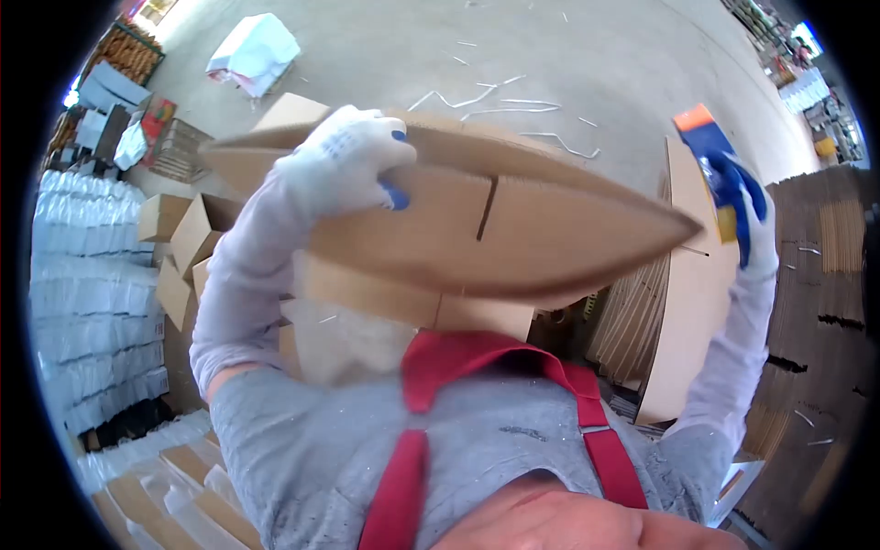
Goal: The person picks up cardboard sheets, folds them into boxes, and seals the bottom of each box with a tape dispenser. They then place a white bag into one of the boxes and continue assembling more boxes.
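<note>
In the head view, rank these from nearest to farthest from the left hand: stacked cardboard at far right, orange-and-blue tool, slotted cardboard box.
1. Slotted cardboard box: gripped at its upper edge by the left hand.
2. Orange-and-blue tool: across on the right, in the right hand.
3. Stacked cardboard: far right, beyond the right arm.

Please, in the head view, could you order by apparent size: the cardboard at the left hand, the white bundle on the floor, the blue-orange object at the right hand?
1. Cardboard
2. White bundle, farther away
3. Blue-orange object, partly hidden by the right hand; ranked by what shows
</note>
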Tool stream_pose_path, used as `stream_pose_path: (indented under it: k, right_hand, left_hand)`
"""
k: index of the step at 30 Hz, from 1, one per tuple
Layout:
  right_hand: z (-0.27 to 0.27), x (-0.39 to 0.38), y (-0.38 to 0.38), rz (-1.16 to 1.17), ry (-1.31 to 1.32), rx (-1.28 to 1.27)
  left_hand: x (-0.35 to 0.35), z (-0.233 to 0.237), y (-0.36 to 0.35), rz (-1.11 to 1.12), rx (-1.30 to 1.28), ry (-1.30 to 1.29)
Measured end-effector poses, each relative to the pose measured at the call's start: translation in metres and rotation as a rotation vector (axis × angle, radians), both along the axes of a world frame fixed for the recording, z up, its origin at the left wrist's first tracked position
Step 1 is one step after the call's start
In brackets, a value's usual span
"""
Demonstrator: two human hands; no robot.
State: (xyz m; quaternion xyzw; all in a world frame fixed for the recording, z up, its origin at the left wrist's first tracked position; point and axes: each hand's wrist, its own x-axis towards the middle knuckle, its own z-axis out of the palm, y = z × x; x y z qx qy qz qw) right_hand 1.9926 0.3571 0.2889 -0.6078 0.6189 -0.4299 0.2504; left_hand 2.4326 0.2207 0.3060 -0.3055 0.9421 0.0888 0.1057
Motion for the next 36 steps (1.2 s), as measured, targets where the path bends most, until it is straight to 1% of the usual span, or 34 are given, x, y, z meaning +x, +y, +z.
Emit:
stream_pose_path:
  k: [2, 4, 6, 7, 8, 9, 10, 11, 12, 13, 14, 15, 16, 18, 19, 20, 21, 22, 23, 24, 25, 26, 27, 28, 29, 30, 31, 32, 34, 36]
  right_hand:
    - [0.021, 0.037, -0.026, 0.135, 0.497, 0.106]
    - [0.019, 0.106, -0.028, 0.310, 0.727, 0.018]
    - [-0.009, 0.150, -0.026, 0.452, 0.930, -0.017]
    - [-0.020, 0.162, -0.023, 0.506, 0.867, -0.004]
    - [-0.028, 0.170, -0.024, 0.565, 0.810, 0.017]
    - [-0.031, 0.173, -0.027, 0.580, 0.801, 0.012]
    - [-0.033, 0.176, -0.034, 0.592, 0.796, 0.030]
    - [-0.029, 0.183, -0.044, 0.598, 0.719, -0.005]
    - [-0.022, 0.185, -0.048, 0.587, 0.640, -0.026]
    - [-0.018, 0.186, -0.041, 0.604, 0.749, -0.021]
    - [-0.014, 0.196, -0.036, 0.617, 0.751, -0.039]
    - [-0.017, 0.195, -0.043, 0.592, 0.829, -0.052]
    - [-0.021, 0.196, -0.044, 0.558, 0.911, -0.063]
    - [-0.042, 0.177, -0.068, 0.521, 0.796, -0.004]
    - [-0.043, 0.164, -0.076, 0.523, 0.748, -0.044]
    - [-0.039, 0.157, -0.082, 0.526, 0.701, -0.081]
    - [-0.028, 0.147, -0.086, 0.501, 0.688, -0.103]
    - [-0.015, 0.140, -0.088, 0.474, 0.659, -0.121]
    - [-0.016, 0.131, -0.097, 0.479, 0.637, -0.211]
    - [-0.006, 0.136, -0.095, 0.445, 0.845, -0.183]
    - [-0.013, 0.143, -0.102, 0.418, 0.861, -0.178]
    - [-0.023, 0.151, -0.108, 0.400, 0.886, -0.173]
    - [-0.033, 0.159, -0.112, 0.410, 0.878, -0.163]
    - [-0.044, 0.168, -0.118, 0.382, 0.884, -0.110]
    - [-0.050, 0.177, -0.123, 0.351, 0.881, -0.057]
    - [-0.044, 0.185, -0.123, 0.352, 0.861, -0.055]
    - [-0.034, 0.192, -0.116, 0.375, 0.923, -0.078]
    - [-0.031, 0.193, -0.113, 0.390, 0.985, -0.096]
    - [-0.043, 0.184, -0.122, 0.379, 0.958, -0.084]
    - [-0.046, 0.182, -0.124, 0.369, 0.869, -0.055]
  left_hand:
    - [0.010, 0.006, 0.024, -0.201, -0.257, 0.223]
    - [0.005, -0.026, 0.033, -0.136, -0.285, 0.303]
    - [0.003, -0.059, 0.037, 0.058, -0.491, 0.220]
    - [0.007, -0.063, 0.030, 0.060, -0.449, 0.337]
    - [0.010, -0.061, 0.028, 0.104, -0.411, 0.334]
    - [0.012, -0.056, 0.029, 0.142, -0.416, 0.289]
    - [0.015, -0.054, 0.028, 0.152, -0.356, 0.312]
    - [0.019, -0.060, 0.023, 0.154, -0.373, 0.345]
    - [0.017, -0.055, 0.022, 0.210, -0.349, 0.282]
    - [0.006, -0.055, 0.035, 0.249, -0.360, 0.220]
    - [0.006, -0.048, 0.044, 0.284, -0.375, 0.161]
    - [0.000, -0.049, 0.039, 0.299, -0.379, 0.156]
    - [0.000, -0.051, 0.035, 0.283, -0.397, 0.109]
    - [-0.001, -0.052, 0.036, 0.280, -0.420, 0.075]
    - [0.000, -0.050, 0.040, 0.254, -0.352, -0.034]
    - [-0.001, -0.038, 0.049, 0.229, -0.280, -0.139]
    - [-0.001, -0.029, 0.064, 0.145, -0.282, -0.127]
    - [0.001, -0.024, 0.081, 0.073, -0.286, -0.020]
    - [-0.009, -0.003, 0.107, 0.111, -0.089, -0.134]
    - [-0.016, 0.012, 0.127, 0.079, 0.182, -0.206]
    - [-0.031, 0.028, 0.145, 0.083, 0.484, -0.311]
    - [-0.039, 0.003, 0.151, 0.024, 0.710, -0.213]
    - [-0.054, -0.015, 0.147, -0.035, 0.924, -0.188]
    - [-0.077, -0.039, 0.155, 0.095, 0.891, -0.142]
    - [-0.098, -0.049, 0.165, 0.277, 0.909, 0.071]
    - [-0.121, -0.054, 0.175, 0.323, 0.763, 0.147]
    - [-0.137, -0.047, 0.185, 0.331, 0.854, 0.185]
    - [-0.152, -0.050, 0.192, 0.332, 0.688, 0.098]
    - [-0.144, -0.087, 0.172, 0.270, 0.718, 0.157]
    - [-0.096, -0.128, 0.131, 0.461, 1.217, 0.239]
